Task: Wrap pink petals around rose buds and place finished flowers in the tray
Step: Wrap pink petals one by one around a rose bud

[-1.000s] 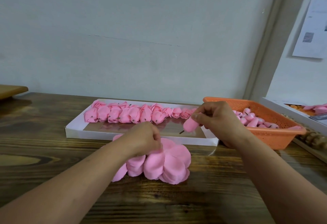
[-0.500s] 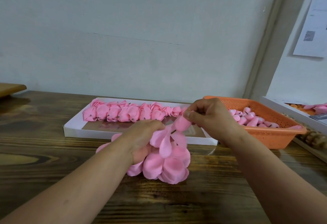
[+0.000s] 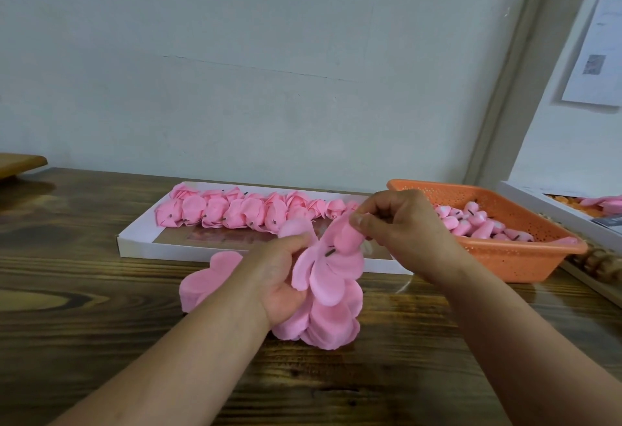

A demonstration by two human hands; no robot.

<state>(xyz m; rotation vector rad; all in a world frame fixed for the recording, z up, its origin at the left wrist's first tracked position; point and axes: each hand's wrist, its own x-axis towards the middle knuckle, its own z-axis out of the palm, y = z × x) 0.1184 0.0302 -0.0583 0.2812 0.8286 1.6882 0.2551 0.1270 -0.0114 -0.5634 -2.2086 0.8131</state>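
My workspace is a dark stained wooden table (image 3: 101,341) with heavy grain. On it: a flat white tray (image 3: 141,244) along the back, an orange perforated basket (image 3: 525,257) just to its right, and a pile of loose pink petals (image 3: 333,328) in front of the tray. A wooden board edge (image 3: 16,165) sits far left

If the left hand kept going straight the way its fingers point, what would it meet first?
The left hand points away and slightly right, holding a petal sheet. Just past the petals, probably the white tray's near wall, though depth is unclear.
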